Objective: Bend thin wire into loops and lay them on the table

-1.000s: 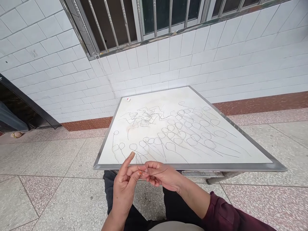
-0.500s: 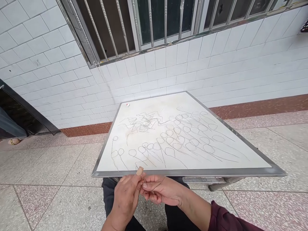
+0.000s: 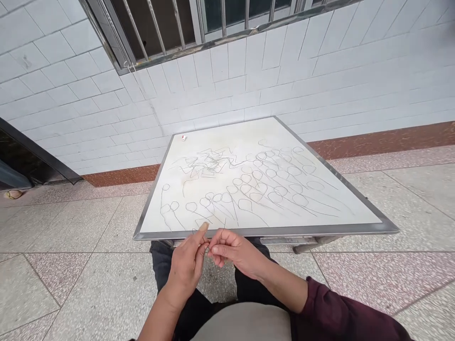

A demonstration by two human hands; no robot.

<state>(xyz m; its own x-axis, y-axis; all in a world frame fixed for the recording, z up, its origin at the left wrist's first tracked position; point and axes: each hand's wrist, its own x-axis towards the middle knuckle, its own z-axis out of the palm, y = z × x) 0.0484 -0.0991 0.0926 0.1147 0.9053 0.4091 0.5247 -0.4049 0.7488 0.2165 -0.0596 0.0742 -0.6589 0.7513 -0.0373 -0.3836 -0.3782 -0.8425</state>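
My left hand (image 3: 185,266) and my right hand (image 3: 235,253) meet just below the front metal edge of a white board (image 3: 227,208). A thin dark strand (image 3: 221,235) rises from my right fingertips, which pinch it. My left forefinger points up past the edge, and the left fingers touching the strand are too small to make out. Many thin dark strands with small loops at their ends (image 3: 270,187) lie across the board, and a dense scribbled tangle of strands (image 3: 209,163) lies behind them.
A small red and white object (image 3: 184,138) lies at the board's far left corner. White tiled wall (image 3: 213,94) and a barred window (image 3: 199,19) stand behind the board. My dark-trousered legs (image 3: 199,312) lie below my hands, above a speckled tile floor (image 3: 106,293).
My hands are closer together and lower against the board's edge. My left forefinger is raised again. The board and wall sit higher in view as my head has tilted.
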